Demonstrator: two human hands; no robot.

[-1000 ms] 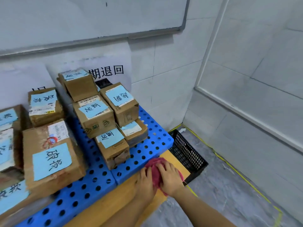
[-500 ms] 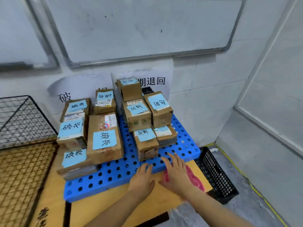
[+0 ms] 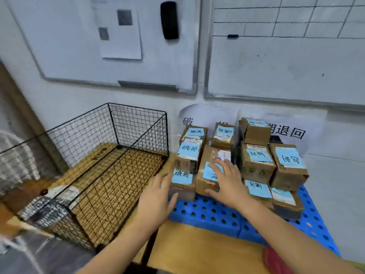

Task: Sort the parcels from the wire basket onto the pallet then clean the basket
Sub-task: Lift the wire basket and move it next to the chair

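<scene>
Several brown cardboard parcels (image 3: 254, 167) with blue handwritten labels are stacked on the blue perforated pallet (image 3: 209, 213). The black wire basket (image 3: 110, 155) stands to the left on a wooden surface with nothing inside it. My left hand (image 3: 158, 196) is raised with fingers spread, between the basket and the pallet. My right hand (image 3: 227, 180) is spread open in front of a large parcel (image 3: 207, 182) and holds nothing; whether it touches the box I cannot tell. A red cloth (image 3: 274, 260) lies on the wood at the lower right, beside my right forearm.
Two whiteboards (image 3: 276, 66) hang on the wall behind, one with a black eraser (image 3: 169, 20). Paper signs (image 3: 290, 133) are stuck to the wall behind the parcels. A wooden tabletop (image 3: 201, 250) runs under pallet and basket. At the far left are blurred objects beside the basket.
The view has swung left, bringing the wire basket into sight. Both hands left the red cloth, which now lies on the wood, and rose toward the parcels and basket.
</scene>
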